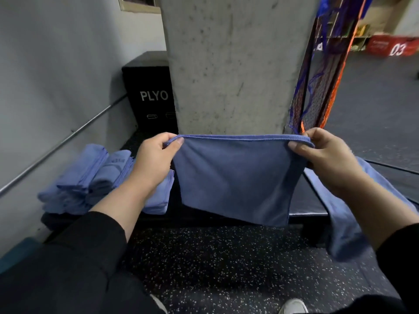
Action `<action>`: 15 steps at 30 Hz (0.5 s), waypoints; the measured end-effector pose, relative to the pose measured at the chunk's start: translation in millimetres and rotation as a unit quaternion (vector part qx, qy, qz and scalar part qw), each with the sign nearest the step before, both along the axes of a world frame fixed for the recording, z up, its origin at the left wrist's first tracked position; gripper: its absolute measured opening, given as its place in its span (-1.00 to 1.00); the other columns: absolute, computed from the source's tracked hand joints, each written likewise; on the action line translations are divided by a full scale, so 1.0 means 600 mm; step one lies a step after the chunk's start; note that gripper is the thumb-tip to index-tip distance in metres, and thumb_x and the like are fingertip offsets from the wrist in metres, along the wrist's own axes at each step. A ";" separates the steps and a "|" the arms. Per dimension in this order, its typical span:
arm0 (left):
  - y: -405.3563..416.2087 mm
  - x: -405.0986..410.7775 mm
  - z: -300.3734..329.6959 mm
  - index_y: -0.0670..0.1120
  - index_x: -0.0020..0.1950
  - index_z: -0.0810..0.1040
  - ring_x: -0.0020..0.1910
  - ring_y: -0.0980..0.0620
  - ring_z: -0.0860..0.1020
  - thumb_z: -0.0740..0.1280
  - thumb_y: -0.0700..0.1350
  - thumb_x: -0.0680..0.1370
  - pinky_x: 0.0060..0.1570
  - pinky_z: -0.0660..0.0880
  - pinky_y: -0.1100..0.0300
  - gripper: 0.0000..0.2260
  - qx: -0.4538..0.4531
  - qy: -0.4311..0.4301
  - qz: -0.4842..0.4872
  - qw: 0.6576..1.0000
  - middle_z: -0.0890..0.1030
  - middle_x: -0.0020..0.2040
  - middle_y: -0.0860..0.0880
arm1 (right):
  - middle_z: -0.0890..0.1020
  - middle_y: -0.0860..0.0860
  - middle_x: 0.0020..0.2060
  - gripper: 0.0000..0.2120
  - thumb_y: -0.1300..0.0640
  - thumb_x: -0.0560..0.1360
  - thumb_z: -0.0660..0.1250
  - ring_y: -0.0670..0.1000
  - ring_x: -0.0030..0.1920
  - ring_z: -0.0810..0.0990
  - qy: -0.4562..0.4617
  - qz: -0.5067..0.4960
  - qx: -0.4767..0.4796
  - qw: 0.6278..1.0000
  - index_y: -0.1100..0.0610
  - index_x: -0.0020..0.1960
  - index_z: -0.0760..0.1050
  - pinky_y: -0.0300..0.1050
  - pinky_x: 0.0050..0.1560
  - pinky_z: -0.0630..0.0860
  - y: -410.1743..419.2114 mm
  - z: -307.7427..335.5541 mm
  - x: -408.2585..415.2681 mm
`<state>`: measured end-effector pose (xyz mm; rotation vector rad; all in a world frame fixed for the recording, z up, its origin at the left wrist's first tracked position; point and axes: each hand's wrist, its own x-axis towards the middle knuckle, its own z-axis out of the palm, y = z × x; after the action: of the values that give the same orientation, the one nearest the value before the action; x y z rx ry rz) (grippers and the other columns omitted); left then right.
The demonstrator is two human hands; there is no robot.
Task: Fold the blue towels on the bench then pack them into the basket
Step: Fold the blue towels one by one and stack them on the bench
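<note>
Over the dark bench (pixel 303 201) I see my left hand (pixel 156 158) and right hand (pixel 326 155) each pinching a top corner of the hanging blue towel (pixel 235 177); folded towels (pixel 90 177) lie left.

Blue towel (pixel 235 177), black-and-white speckled floor (pixel 226 268) (seemingly rubber).

Left hand (pixel 154 159): raised, forearm extended forward, thumb and fingers pinching the blue towel (pixel 235 177) at 1 top corner. Right hand (pixel 326 159): level with it, pinching the opposite corner.
</note>
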<state>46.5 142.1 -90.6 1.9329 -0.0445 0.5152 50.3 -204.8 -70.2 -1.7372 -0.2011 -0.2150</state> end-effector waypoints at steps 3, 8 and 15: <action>0.006 -0.031 0.052 -0.01 -0.18 0.62 -0.27 0.13 0.45 0.41 -0.06 0.60 -0.20 0.38 0.16 -0.84 -0.016 -0.025 0.010 1.000 0.57 -0.30 -0.07 | 0.50 -0.12 -0.45 -0.76 0.22 0.50 0.47 -0.16 -0.39 0.44 -0.030 -0.012 -0.054 0.998 0.12 -0.19 0.41 -0.22 -0.30 0.42 0.002 0.057 -0.039; 0.012 -0.067 0.111 -0.01 -0.18 0.57 -0.23 0.09 0.45 0.40 -0.08 0.61 -0.16 0.38 0.12 -0.84 -0.028 -0.066 0.012 0.997 0.58 -0.24 -0.04 | 0.45 0.00 -0.41 -0.66 0.13 0.49 0.51 -0.01 -0.33 0.38 -0.050 -0.036 -0.083 0.995 0.06 -0.27 0.35 -0.02 -0.26 0.36 -0.002 0.122 -0.077; 0.018 -0.096 0.138 0.00 -0.16 0.62 -0.18 -0.03 0.48 0.34 0.06 0.58 -0.13 0.51 -0.12 -0.81 -0.096 -0.052 -0.007 0.994 0.58 -0.19 -0.11 | 0.49 0.02 -0.30 -0.73 0.10 0.54 0.45 0.02 -0.23 0.44 -0.041 -0.031 -0.041 0.998 0.02 -0.22 0.38 -0.01 -0.22 0.43 -0.002 0.163 -0.102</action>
<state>-10.9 152.8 -7.8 1.7164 -0.0727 0.5894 -10.9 -206.0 27.5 -1.8189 -0.2196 -0.3280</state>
